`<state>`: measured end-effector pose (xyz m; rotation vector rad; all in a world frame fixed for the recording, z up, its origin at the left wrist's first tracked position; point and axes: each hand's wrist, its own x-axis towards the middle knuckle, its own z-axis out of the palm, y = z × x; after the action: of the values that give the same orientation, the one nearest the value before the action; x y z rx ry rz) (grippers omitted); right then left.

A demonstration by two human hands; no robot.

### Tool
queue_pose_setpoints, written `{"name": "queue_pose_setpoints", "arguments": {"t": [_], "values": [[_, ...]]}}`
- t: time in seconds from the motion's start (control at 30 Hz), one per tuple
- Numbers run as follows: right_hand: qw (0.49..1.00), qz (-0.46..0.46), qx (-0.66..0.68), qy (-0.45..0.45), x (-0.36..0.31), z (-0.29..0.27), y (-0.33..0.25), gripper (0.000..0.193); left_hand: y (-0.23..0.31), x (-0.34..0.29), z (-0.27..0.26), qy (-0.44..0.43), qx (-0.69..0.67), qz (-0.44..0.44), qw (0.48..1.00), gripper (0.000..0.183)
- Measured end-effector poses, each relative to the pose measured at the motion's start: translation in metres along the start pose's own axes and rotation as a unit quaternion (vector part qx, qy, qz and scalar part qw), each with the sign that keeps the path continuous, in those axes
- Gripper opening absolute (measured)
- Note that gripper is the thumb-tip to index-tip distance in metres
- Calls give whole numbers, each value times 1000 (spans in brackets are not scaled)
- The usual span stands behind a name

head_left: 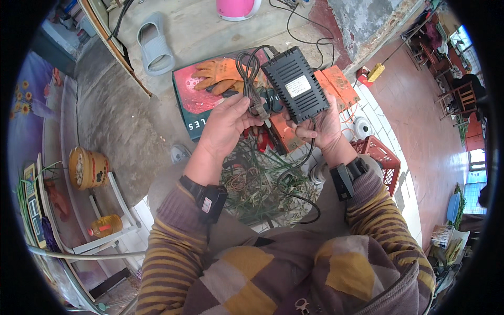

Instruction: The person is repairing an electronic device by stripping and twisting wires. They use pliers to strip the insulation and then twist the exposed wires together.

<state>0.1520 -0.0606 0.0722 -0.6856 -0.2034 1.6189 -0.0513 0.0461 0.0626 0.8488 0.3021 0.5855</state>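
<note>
My right hand (321,124) grips a black power adapter (295,84) by its lower end. The adapter has a ribbed case and a white label. In my left hand (227,122) is the bundled black cable (248,67), pinched between thumb and fingers, with its plug end partly hidden. A second cable (294,197) hangs from the adapter's lower end and loops down toward my lap. Behind my hands, orange work gloves (218,73) lie on a dark book or box with a red picture (190,101). Orange metal parts (340,86) lie beyond the adapter.
Cut green stalks (252,181) lie below my hands. A red plastic crate (386,163) stands at right. A grey slipper (155,44) and a pink container (237,8) are at the far side. To the left are a yellow bucket (86,168) and an oil bottle (107,226).
</note>
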Motion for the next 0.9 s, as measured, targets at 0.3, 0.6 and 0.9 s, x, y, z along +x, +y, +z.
{"name": "queue_pose_setpoints", "arguments": {"t": [0.3,0.6,0.9], "values": [[1000,5,0,1,0,4,-3,75,2,-4,3,-38,-88,-4,995,33],[1000,2,11,-22,4,-4,-3,70,5,-4,1,-44,-72,-2,996,35],[1000,-10,2,-15,6,-10,-1,73,7,-8,-1,16,19,8,1000,34]]}}
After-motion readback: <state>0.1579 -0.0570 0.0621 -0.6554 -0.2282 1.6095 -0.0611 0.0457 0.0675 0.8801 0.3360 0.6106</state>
